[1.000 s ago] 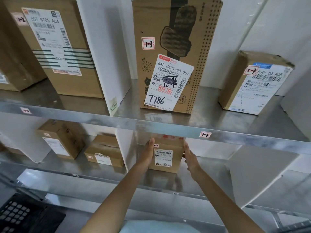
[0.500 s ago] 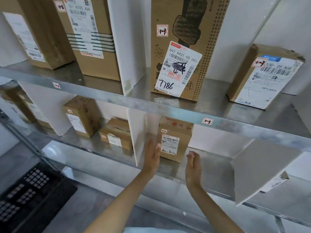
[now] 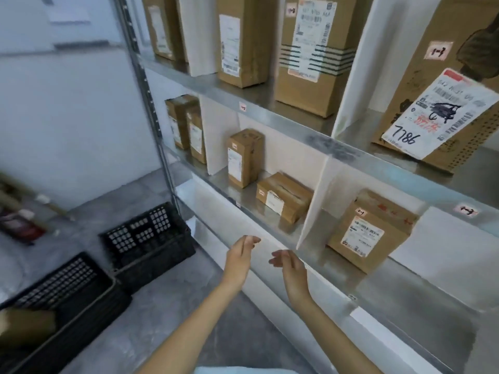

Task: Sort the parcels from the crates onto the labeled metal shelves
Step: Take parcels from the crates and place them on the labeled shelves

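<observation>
**Head camera: hands free, next parcel waits in the crates**

The small parcel [image 3: 370, 230] stands upright on the middle shelf [image 3: 391, 287], just right of a white divider [image 3: 313, 201], with nothing touching it. Both hands are empty. The left hand [image 3: 240, 255] and the right hand [image 3: 290, 265] hang in front of the shelf's edge, fingers loosely curled, apart from each other and from the parcel.

This placement looks done, so the step in hand is the gap between parcels. The next move calls for turning down and left to the black crates [image 3: 147, 236] on the floor, lifting one parcel, and matching its sticker to a shelf label.

Counted:
- **Parcels:** nine on the shelves, five on the middle shelf and four on the upper shelf [image 3: 270, 103].
- **Dividers:** four white ones.
- **Crates:** two. A brown shape [image 3: 24, 325] in the nearer one may be another parcel, but it is too blurred to tell.
</observation>
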